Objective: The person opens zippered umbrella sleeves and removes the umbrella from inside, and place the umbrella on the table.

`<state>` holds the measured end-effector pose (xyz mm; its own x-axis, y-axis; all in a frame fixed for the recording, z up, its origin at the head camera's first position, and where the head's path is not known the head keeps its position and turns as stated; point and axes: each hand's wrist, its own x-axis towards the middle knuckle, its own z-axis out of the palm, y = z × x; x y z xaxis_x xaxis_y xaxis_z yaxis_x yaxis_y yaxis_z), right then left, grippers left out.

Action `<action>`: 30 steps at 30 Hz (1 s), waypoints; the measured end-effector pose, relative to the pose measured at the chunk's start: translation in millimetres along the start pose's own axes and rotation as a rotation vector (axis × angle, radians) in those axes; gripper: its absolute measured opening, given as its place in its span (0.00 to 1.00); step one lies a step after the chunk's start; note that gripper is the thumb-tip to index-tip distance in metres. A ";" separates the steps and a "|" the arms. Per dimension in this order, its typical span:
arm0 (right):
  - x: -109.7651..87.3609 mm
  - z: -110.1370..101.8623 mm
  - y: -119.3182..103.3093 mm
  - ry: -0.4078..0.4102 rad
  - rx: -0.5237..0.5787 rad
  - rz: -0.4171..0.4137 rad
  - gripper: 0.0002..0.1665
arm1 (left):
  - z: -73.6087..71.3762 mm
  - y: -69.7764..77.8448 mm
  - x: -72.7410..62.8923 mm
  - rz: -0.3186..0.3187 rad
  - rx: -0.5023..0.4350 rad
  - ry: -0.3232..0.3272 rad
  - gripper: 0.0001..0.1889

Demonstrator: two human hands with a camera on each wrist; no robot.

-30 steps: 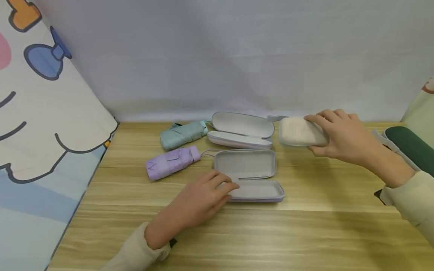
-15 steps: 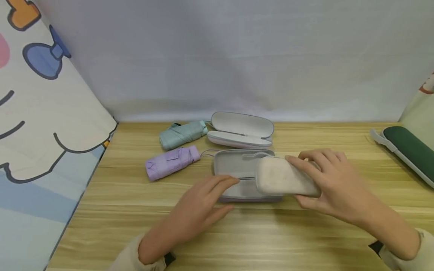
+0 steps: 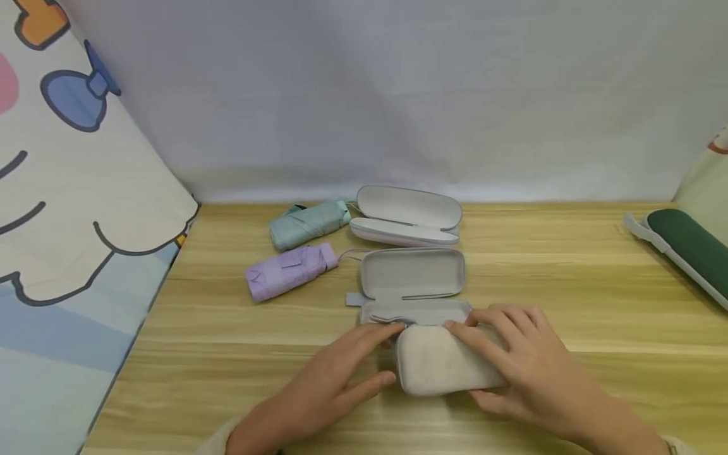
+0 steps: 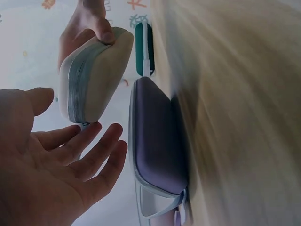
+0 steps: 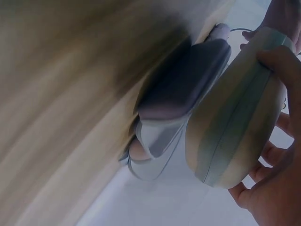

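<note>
My right hand (image 3: 529, 373) grips a cream zippered case (image 3: 438, 363) at its right end, thumb on the near side and fingers over the far side. The case is zipped closed and held above the table, as the right wrist view shows. At its left end is my left hand (image 4: 61, 155), fingers spread and thumb apart. A fingertip of that hand is at the zipper pull; whether it touches cannot be told. Just behind lies an opened lilac case (image 3: 412, 272) with a grey lining, its front half partly hidden by the cream case.
Another opened case (image 3: 406, 208), pale inside, stands behind the lilac one. To their left lie a folded teal umbrella (image 3: 309, 225) and a folded lilac umbrella (image 3: 291, 272). A dark green case (image 3: 691, 249) with a grey strap lies at the table's right edge.
My right hand has carried the cream case from the back right to the front, before the lilac case. My left hand has moved slightly nearer and now meets the case's left end.
</note>
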<state>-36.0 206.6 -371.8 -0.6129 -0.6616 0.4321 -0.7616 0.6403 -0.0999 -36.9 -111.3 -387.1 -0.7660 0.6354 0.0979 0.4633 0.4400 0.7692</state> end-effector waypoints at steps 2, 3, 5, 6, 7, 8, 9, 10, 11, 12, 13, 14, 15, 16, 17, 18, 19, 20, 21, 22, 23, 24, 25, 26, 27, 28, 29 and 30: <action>-1.6 4.3 -3.8 -0.009 0.010 -0.007 0.38 | 1.5 -2.0 -2.2 -0.017 -0.037 -0.012 0.28; -2.2 6.5 -5.4 -0.015 0.012 -0.008 0.39 | 2.1 -3.4 -3.2 -0.023 -0.052 -0.016 0.27; -3.1 10.8 -8.5 -0.023 0.014 -0.016 0.41 | 3.3 -6.2 -4.9 -0.039 -0.087 -0.023 0.24; -3.7 12.8 -10.1 -0.030 0.015 -0.018 0.42 | 3.9 -7.6 -5.6 -0.044 -0.101 -0.024 0.23; -4.4 14.7 -11.8 -0.037 0.015 -0.017 0.45 | 4.5 -9.1 -6.4 -0.049 -0.109 -0.025 0.22; -5.0 16.5 -13.5 -0.041 0.013 -0.017 0.47 | 5.0 -10.4 -7.2 -0.048 -0.114 -0.025 0.21; -5.8 18.2 -15.3 -0.042 0.011 -0.020 0.48 | 5.6 -11.8 -7.9 -0.052 -0.116 -0.025 0.21; -6.7 19.8 -17.0 -0.042 0.012 -0.024 0.50 | 6.3 -13.3 -8.3 -0.056 -0.124 -0.025 0.20; -7.5 21.3 -18.6 -0.044 0.015 -0.026 0.51 | 7.1 -14.7 -8.8 -0.058 -0.126 -0.024 0.20; -8.3 22.6 -20.2 -0.050 0.016 -0.024 0.52 | 7.9 -16.1 -9.1 -0.059 -0.130 -0.023 0.19; -9.2 24.1 -21.8 -0.048 0.017 -0.026 0.53 | 8.7 -17.6 -9.3 -0.059 -0.137 -0.021 0.19; -9.8 25.7 -23.3 -0.041 0.021 -0.035 0.53 | 9.6 -19.3 -9.3 -0.057 -0.149 -0.019 0.18; -10.1 27.4 -24.6 -0.035 0.026 -0.042 0.53 | 10.6 -21.2 -9.2 -0.057 -0.163 -0.015 0.18; -10.2 28.8 -26.1 -0.036 0.032 -0.048 0.53 | 11.5 -22.7 -8.7 -0.056 -0.186 -0.007 0.17; -10.1 30.4 -27.5 -0.037 0.035 -0.055 0.52 | 12.2 -24.2 -8.3 -0.058 -0.211 -0.001 0.16; -9.8 31.9 -28.9 -0.037 0.037 -0.061 0.52 | 12.8 -25.9 -8.0 -0.061 -0.237 0.004 0.16; -9.2 33.3 -29.9 -0.034 0.042 -0.070 0.51 | 13.4 -27.5 -7.6 -0.066 -0.262 0.009 0.15; -8.5 34.4 -30.8 -0.031 0.051 -0.077 0.52 | 13.8 -29.2 -7.3 -0.070 -0.285 0.012 0.14; -7.8 35.4 -31.6 -0.034 0.059 -0.078 0.52 | 14.1 -31.1 -7.2 -0.074 -0.306 0.014 0.13; -7.1 36.2 -32.4 -0.039 0.059 -0.079 0.51 | 14.0 -32.5 -7.2 -0.083 -0.329 0.013 0.12; -6.4 36.7 -32.9 -0.038 0.063 -0.081 0.52 | 13.8 -34.0 -7.2 -0.085 -0.341 0.010 0.12; -5.7 37.3 -33.3 -0.038 0.064 -0.082 0.52 | 13.5 -35.5 -7.2 -0.084 -0.347 0.008 0.11; -4.7 37.6 -33.8 -0.041 0.068 -0.080 0.52 | 13.2 -37.0 -7.2 -0.081 -0.350 0.005 0.11; -3.9 37.8 -34.3 -0.049 0.072 -0.077 0.52 | 12.9 -38.5 -7.4 -0.077 -0.352 0.003 0.10; -3.0 38.0 -34.7 -0.063 0.078 -0.071 0.52 | 12.6 -39.7 -7.4 -0.077 -0.352 -0.001 0.10; -2.2 37.8 -35.0 -0.081 0.084 -0.064 0.52 | 12.1 -40.6 -7.4 -0.080 -0.350 -0.004 0.09; -1.5 37.6 -35.1 -0.099 0.098 -0.058 0.52 | 11.8 -41.7 -7.4 -0.085 -0.344 -0.006 0.09; -1.0 37.3 -35.2 -0.120 0.104 -0.049 0.51 | 11.5 -42.6 -7.5 -0.093 -0.338 -0.009 0.08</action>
<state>-16.4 170.2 -402.1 -0.5906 -0.7367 0.3292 -0.8049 0.5667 -0.1760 -45.7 -127.5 -427.9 -0.7932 0.6088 0.0134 0.2171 0.2623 0.9403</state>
